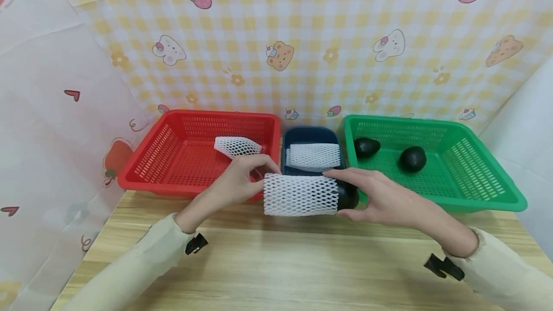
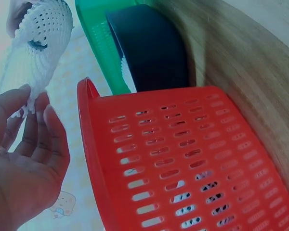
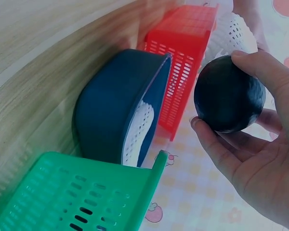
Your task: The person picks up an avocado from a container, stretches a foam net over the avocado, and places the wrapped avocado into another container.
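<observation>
Cream sleeves [image 1: 134, 264], cut off by the view's lower edge, lead to both hands. The left hand [image 1: 239, 176] pinches the left end of a foam net [image 1: 300, 195]; the right hand [image 1: 376, 195] curls around the bare end of a dark fruit [image 1: 348, 196]. Between them, net and fruit hang above the tabletop [image 1: 268, 272], long axis left to right, bare end toward the green basket's [image 1: 453, 169] near left corner. Netting hides the rest.
</observation>
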Demonstrator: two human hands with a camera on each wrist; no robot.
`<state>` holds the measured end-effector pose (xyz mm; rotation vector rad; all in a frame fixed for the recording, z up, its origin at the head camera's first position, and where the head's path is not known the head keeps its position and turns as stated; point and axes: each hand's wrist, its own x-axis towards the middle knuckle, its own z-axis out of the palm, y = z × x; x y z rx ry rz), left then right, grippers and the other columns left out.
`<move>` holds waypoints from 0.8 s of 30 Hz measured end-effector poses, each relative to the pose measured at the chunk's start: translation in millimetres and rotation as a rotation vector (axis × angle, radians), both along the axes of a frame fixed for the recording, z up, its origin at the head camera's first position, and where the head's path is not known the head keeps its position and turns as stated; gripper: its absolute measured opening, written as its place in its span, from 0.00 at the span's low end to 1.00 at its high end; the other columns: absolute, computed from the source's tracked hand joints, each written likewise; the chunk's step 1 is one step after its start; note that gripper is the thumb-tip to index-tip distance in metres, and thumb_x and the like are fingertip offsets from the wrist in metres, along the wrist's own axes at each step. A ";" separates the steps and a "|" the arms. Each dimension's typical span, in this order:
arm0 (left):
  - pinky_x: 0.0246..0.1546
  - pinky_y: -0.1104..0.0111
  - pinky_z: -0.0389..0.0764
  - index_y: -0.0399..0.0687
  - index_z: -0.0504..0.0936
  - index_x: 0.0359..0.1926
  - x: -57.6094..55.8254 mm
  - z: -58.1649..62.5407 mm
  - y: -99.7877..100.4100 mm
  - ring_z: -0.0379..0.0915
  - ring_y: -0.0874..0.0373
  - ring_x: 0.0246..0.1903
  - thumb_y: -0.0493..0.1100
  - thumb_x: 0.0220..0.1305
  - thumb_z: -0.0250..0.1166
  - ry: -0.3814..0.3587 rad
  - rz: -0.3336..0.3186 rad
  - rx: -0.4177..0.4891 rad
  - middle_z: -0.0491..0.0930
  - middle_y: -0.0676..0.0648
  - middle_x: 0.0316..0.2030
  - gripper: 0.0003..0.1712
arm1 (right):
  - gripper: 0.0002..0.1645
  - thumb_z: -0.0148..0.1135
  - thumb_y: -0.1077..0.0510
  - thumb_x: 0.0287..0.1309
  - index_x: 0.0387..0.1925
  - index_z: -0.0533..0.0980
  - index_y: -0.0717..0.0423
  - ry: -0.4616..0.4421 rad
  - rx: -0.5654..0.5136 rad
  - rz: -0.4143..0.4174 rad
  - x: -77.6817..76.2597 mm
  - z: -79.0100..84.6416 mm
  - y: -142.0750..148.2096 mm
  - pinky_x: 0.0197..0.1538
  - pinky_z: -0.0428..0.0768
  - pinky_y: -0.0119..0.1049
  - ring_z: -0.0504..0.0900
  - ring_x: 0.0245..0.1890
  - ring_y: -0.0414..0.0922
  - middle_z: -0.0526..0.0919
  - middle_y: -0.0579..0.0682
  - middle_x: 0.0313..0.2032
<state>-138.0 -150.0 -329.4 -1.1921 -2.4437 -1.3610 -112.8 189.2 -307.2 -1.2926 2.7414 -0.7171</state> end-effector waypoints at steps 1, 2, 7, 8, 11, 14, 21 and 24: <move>0.37 0.63 0.83 0.47 0.85 0.45 0.0 0.2 -0.5 0.78 0.62 0.37 0.32 0.57 0.76 0.000 -0.009 -0.009 0.84 0.57 0.40 0.15 | 0.45 0.78 0.51 0.54 0.72 0.69 0.48 -0.004 0.002 -0.006 0.3 0.0 0.3 0.54 0.80 0.47 0.77 0.59 0.45 0.76 0.47 0.63; 0.39 0.63 0.83 0.47 0.85 0.46 -0.1 0.0 -1.1 0.78 0.62 0.39 0.31 0.57 0.75 0.003 -0.019 -0.019 0.84 0.57 0.41 0.16 | 0.45 0.79 0.51 0.54 0.72 0.69 0.48 -0.007 0.002 -0.009 0.4 0.0 0.4 0.54 0.80 0.47 0.77 0.59 0.45 0.77 0.47 0.63; 0.51 0.63 0.79 0.47 0.83 0.55 0.3 -1.3 -2.4 0.76 0.60 0.48 0.24 0.59 0.65 0.029 -0.064 -0.064 0.82 0.55 0.52 0.24 | 0.44 0.79 0.51 0.53 0.69 0.71 0.54 -0.008 0.008 -0.008 0.8 -0.2 1.6 0.54 0.80 0.47 0.78 0.58 0.45 0.78 0.49 0.62; 0.53 0.63 0.78 0.46 0.83 0.57 0.5 -1.4 -1.9 0.75 0.60 0.50 0.22 0.59 0.62 0.030 -0.066 -0.061 0.81 0.54 0.53 0.27 | 0.44 0.79 0.51 0.52 0.69 0.71 0.55 -0.009 0.009 -0.010 0.8 -0.1 1.8 0.54 0.80 0.47 0.78 0.58 0.45 0.78 0.50 0.61; 0.62 0.60 0.71 0.45 0.81 0.60 1.8 -0.1 1.5 0.73 0.58 0.55 0.21 0.58 0.54 0.036 -0.059 -0.021 0.80 0.53 0.57 0.31 | 0.45 0.80 0.51 0.51 0.68 0.71 0.55 -0.011 0.010 -0.019 0.7 0.0 1.7 0.53 0.81 0.47 0.78 0.57 0.44 0.78 0.50 0.61; 0.64 0.57 0.68 0.44 0.79 0.62 5.0 3.9 7.0 0.71 0.56 0.58 0.23 0.57 0.51 0.061 -0.074 0.030 0.78 0.50 0.59 0.32 | 0.45 0.80 0.50 0.51 0.68 0.71 0.54 -0.019 0.011 -0.026 0.6 -0.2 0.8 0.53 0.81 0.46 0.78 0.56 0.44 0.78 0.49 0.60; 0.64 0.56 0.68 0.45 0.77 0.65 15.1 14.0 22.0 0.67 0.57 0.64 0.36 0.62 0.62 0.202 -0.121 -0.105 0.75 0.51 0.64 0.29 | 0.44 0.80 0.50 0.52 0.69 0.71 0.54 -0.008 0.005 -0.031 -0.3 -0.9 -0.3 0.49 0.81 0.43 0.78 0.53 0.41 0.78 0.49 0.61; 0.62 0.56 0.69 0.47 0.77 0.66 17.2 14.5 30.4 0.68 0.58 0.63 0.46 0.62 0.69 0.289 -0.095 -0.212 0.75 0.52 0.64 0.30 | 0.44 0.79 0.50 0.53 0.69 0.71 0.54 -0.004 0.004 -0.032 -0.9 -1.6 -1.0 0.47 0.81 0.41 0.78 0.52 0.41 0.78 0.50 0.61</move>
